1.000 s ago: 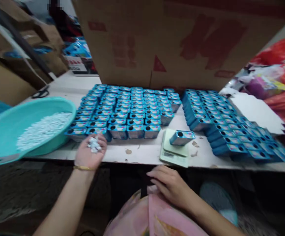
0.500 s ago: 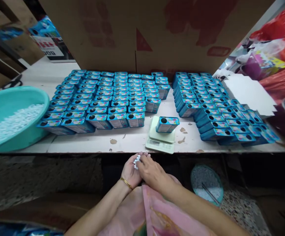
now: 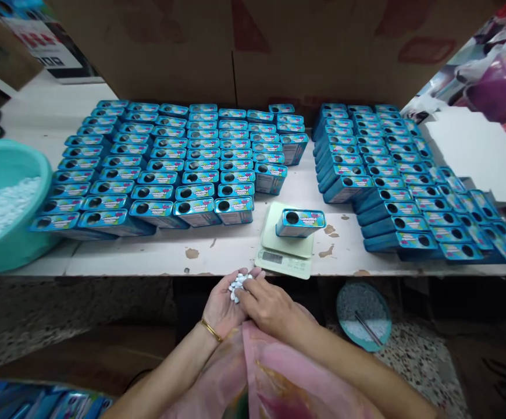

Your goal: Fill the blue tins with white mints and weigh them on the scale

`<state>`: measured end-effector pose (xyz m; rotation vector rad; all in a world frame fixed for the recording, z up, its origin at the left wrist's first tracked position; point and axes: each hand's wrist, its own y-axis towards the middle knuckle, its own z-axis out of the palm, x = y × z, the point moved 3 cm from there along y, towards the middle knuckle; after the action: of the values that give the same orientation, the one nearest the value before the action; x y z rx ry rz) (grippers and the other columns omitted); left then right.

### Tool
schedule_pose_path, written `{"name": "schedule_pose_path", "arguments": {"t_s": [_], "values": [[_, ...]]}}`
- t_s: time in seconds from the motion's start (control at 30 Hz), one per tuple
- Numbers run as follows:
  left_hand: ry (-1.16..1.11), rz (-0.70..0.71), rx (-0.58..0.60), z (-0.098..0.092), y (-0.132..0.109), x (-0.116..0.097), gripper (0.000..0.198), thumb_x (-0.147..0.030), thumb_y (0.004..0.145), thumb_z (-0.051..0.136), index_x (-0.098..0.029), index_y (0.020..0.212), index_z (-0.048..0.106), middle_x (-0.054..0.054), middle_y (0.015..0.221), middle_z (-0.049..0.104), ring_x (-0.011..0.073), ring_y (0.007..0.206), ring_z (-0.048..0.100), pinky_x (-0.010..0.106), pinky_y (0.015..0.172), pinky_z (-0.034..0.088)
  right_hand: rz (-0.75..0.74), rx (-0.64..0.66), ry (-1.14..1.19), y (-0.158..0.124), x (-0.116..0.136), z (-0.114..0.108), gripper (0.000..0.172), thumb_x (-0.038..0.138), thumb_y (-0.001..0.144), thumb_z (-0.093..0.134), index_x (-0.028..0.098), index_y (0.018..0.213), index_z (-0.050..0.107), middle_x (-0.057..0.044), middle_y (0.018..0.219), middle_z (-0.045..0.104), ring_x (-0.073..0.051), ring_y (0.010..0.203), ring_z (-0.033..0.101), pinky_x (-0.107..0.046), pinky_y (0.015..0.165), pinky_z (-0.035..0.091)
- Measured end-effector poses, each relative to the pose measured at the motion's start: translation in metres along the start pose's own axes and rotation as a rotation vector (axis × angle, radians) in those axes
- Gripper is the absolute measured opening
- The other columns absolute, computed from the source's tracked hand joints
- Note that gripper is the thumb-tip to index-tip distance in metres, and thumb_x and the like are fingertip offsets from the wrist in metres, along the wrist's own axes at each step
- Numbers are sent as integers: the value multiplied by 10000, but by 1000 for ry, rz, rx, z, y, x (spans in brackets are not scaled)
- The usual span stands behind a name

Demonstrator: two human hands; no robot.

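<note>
My left hand (image 3: pixel 223 307) lies palm up and cupped just below the table edge, holding a small heap of white candies (image 3: pixel 236 285). Over that palm bends my right hand (image 3: pixel 269 301), its curled fingertips touching the candies; what exactly they pinch is partly hidden. In front of both hands a pale green digital scale (image 3: pixel 285 263) rests at the table's front edge. A blue tin (image 3: pixel 300 221) labelled "Caramelo Macizo", with a dark round hole in its top, stands on the scale.
Rows of similar blue tins (image 3: pixel 157 186) stand on the left, and another block of tins (image 3: pixel 388 192) on the right. A turquoise basin (image 3: pixel 21 244) of white candies is far left. Below the table sits a bowl (image 3: pixel 363 317). Cardboard (image 3: pixel 183 58) rises behind.
The view has shifted a little downward and closer. More of the white candies in my left palm now show, as my right fingers have moved slightly over them.
</note>
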<state>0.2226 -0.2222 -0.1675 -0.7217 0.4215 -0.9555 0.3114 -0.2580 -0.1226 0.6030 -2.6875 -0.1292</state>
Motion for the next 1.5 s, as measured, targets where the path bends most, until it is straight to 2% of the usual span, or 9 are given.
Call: {"name": "schedule_pose_path", "arguments": {"t_s": [0.2,0.33,0.43,0.63,0.77,0.9,1.03,1.27,1.5], "values": [[-50,-7,48,6,6,-1,168,-150,787,434,-100,805,593,73,796,656,150,797,614,268,766,488,60,-182,254,2,-26,-44,217,158,843,397,136,1030,506,-74,927,543,-150,909,493,-281,806,441],[-16,16,88,9,6,-1,166,-147,780,449,-87,794,604,135,939,640,237,992,545,383,891,421,180,-336,129,10,-60,-97,237,163,837,414,164,1052,512,-74,959,534,-156,923,498,-292,807,434],[-6,18,111,7,5,-1,175,-150,783,445,-92,795,610,141,991,626,258,1054,498,395,917,399,251,-292,-49,22,-82,-117,232,180,838,412,170,1039,528,-75,947,536,-163,884,513,-294,771,440],[-11,23,94,3,2,-2,180,-160,786,438,-101,819,605,136,1008,621,254,1061,493,396,899,417,260,-211,-175,23,-93,-122,246,160,832,423,167,1056,525,-78,931,551,-180,870,513,-316,761,438],[10,-10,102,8,1,1,181,-165,781,444,-99,847,599,129,987,628,247,1014,531,389,864,439,146,-221,-64,8,-58,-107,266,147,840,394,182,1083,499,-79,997,543,-177,915,498,-317,790,428],[20,-58,132,9,3,8,244,-185,785,448,-110,983,569,94,937,643,185,907,587,304,813,460,16,109,-85,-5,-11,-42,351,132,790,445,132,1141,432,-108,1070,512,-227,984,462,-368,801,428],[63,-69,114,4,5,12,262,-219,787,448,-105,989,570,116,1015,614,209,948,567,330,842,436,14,164,-154,-13,0,3,361,84,758,451,99,1117,413,-124,1045,505,-232,953,470,-370,754,445],[76,-84,69,11,0,13,182,-172,779,455,-92,859,598,64,775,654,140,744,616,226,698,476,101,152,-106,-11,-10,-9,274,164,767,492,153,1036,442,-98,1028,490,-206,923,472,-312,689,463],[86,-43,69,7,4,11,216,-181,767,478,-88,930,586,87,857,645,178,842,598,265,745,473,-25,95,-126,-12,-9,-2,276,138,786,449,101,1059,468,-112,970,510,-227,942,464,-334,750,445]]}}
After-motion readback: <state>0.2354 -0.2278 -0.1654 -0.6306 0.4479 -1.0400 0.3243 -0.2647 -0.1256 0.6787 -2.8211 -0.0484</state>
